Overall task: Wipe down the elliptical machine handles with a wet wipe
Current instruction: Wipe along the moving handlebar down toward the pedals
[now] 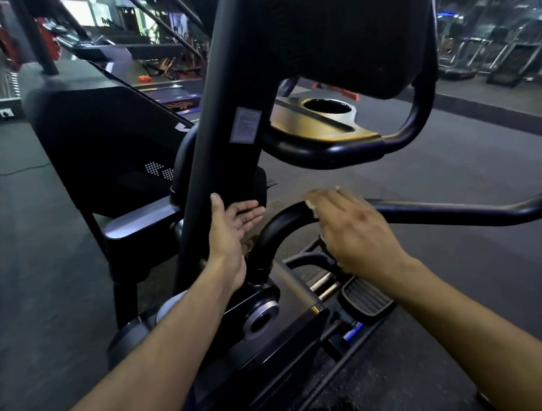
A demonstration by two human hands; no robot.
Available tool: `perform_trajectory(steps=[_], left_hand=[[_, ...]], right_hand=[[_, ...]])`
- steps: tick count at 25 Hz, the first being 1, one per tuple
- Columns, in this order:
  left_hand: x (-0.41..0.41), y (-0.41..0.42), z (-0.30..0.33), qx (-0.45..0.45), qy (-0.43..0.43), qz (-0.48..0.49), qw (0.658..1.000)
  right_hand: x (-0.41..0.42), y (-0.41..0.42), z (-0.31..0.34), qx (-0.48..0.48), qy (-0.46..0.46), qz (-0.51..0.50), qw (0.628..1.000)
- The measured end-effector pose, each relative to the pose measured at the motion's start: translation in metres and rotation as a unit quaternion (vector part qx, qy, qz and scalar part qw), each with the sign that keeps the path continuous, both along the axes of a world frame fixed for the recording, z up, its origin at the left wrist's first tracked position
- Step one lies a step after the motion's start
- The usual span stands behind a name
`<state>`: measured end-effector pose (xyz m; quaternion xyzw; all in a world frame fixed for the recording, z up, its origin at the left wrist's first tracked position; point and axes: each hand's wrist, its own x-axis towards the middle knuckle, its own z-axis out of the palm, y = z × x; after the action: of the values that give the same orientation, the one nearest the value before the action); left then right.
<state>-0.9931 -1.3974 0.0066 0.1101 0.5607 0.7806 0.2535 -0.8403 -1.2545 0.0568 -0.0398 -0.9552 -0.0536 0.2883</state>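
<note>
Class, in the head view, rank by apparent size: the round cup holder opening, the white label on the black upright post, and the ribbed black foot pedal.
1. Ribbed black foot pedal
2. Round cup holder opening and white label on the black upright post: alike, unranked.

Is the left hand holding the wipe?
No, the left hand is open and empty beside the upright bar, while the wet wipe sits under the right hand on the curved handle.

Handle (284, 219) is glossy black, and so is the upright post (211, 138), which has a pale grey sticker (245, 124). Wipe (310, 204) is white. The tray (318, 125) looks bronze-gold with a silver cup ring. Floor (456, 163) is dark grey and speckled, pedal (366, 298) has grey ribs.
</note>
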Motion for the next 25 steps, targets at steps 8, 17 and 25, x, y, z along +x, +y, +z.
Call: perform_trajectory(steps=[8,17,25], left_hand=[[0.003,0.002,-0.002,-0.006,0.035,0.005,0.999],[0.025,0.009,-0.005,-0.066,0.333,0.061,0.939],[0.043,0.037,0.024,-0.083,0.573,0.118,0.807]], right_hand=[[-0.032,-0.038,-0.014,0.06,0.004,0.022,0.998],[-0.004,-0.003,-0.021,-0.012,0.099,-0.024,0.995],[0.088,0.054,-0.053,-0.356,0.265,-0.081,0.892]])
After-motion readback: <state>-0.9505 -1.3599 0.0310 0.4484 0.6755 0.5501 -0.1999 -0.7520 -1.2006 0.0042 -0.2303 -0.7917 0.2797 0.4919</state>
